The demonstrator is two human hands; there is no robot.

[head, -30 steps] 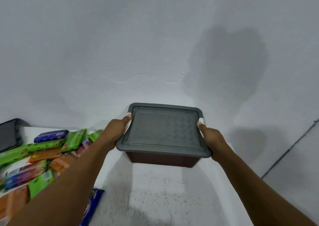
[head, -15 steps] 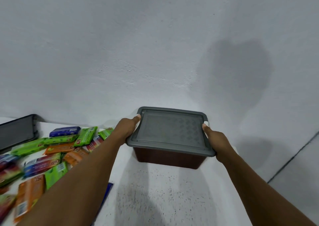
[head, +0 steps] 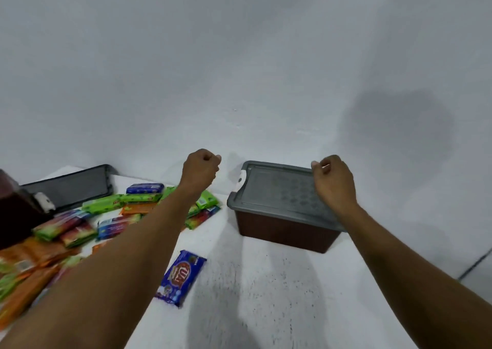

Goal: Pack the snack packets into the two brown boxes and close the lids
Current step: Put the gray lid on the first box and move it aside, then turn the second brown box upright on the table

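Note:
A brown box [head: 286, 232] with its grey lid [head: 277, 194] on top stands at the back right of the white table. My right hand [head: 335, 182] hovers over the lid's right side with fingers curled, gripping nothing. To the left of the box, my left hand [head: 200, 170] is raised in a fist and holds nothing. A heap of green, orange and blue snack packets [head: 106, 215] lies at the left. One blue packet [head: 182, 276] lies alone near the middle. Part of the second brown box [head: 13, 215] shows at the far left edge.
A second grey lid [head: 66, 186] lies at the back left behind the packets. A grey wall [head: 239, 69] rises right behind the table [head: 266, 295]. The table's right edge runs just past the closed box, with floor [head: 479, 276] beyond.
Both hands have let go of the closed box's lid edges and lifted off it. The left hand moved left, away from the box. The view has swung left, showing more packets.

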